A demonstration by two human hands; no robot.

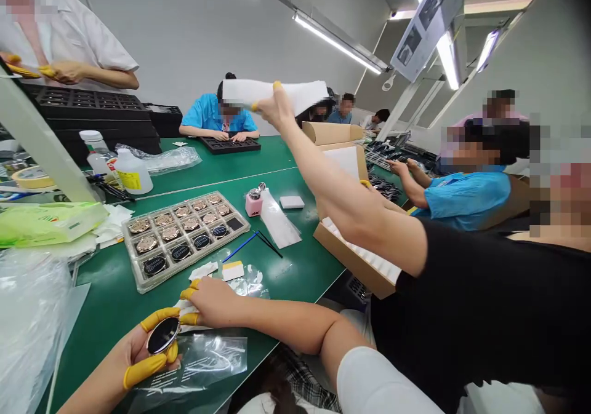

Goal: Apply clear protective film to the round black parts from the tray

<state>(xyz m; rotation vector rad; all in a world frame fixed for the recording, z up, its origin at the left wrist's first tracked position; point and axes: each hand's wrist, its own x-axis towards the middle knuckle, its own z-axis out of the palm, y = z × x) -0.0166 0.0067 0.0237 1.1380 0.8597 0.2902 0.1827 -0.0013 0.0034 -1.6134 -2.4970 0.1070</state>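
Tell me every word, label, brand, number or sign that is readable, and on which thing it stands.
Nothing reads clearly.
Too small or blurred:
Clear plastic bag: printed lines.
White bottle: yellow label.
Green packet: marking.
Pink bottle: marking.
Dark discs in the tray: white lines.
Hanging sheet: print.

the compartment tray (194, 260) lies on the table (104, 315), round pieces (146, 243) in its compartments. before it, a round case (163, 335) is in the left hand (133, 355), a cloth (183, 307) in the right hand (212, 303), and a clear bag (212, 358) lies on the table. left of the tray is a soft packet (50, 224); behind it, a bottle (133, 174); just right, a pump bottle (253, 203); farther right, an open carton (349, 267).
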